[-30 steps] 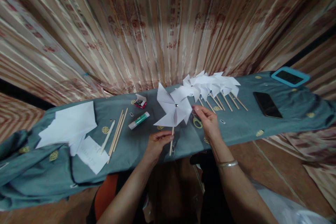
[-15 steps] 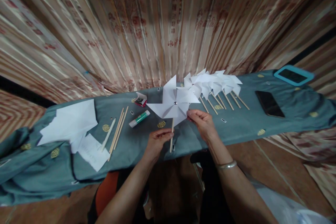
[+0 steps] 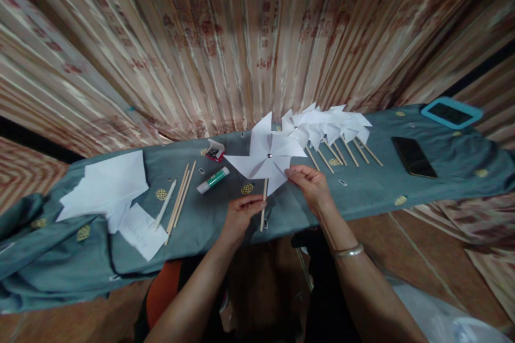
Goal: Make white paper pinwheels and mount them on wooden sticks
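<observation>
Draped table [image 3: 205, 214], pinwheel [image 3: 265, 163] above left grip [image 3: 242, 216] pinching its stick [image 3: 263, 218], right grip [image 3: 310, 183] pinching blade [image 3: 277, 176]

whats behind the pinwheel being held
Past the edges of the held pinwheel, other white pinwheels, the tablecloth and, farther back, the curtain show. It covers the upper stick and some tablecloth; anything lying there can't be seen.

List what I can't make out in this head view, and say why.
All in the head view:
Top of the stick in the left hand: hidden behind the blades of the near pinwheel.
Rear pinwheels: overlapping blades hide parts of one another.
Writing on the small paper: too faint and blurred.
Contents of the red box: too small.
Right forearm: cut off by the bottom edge.
</observation>
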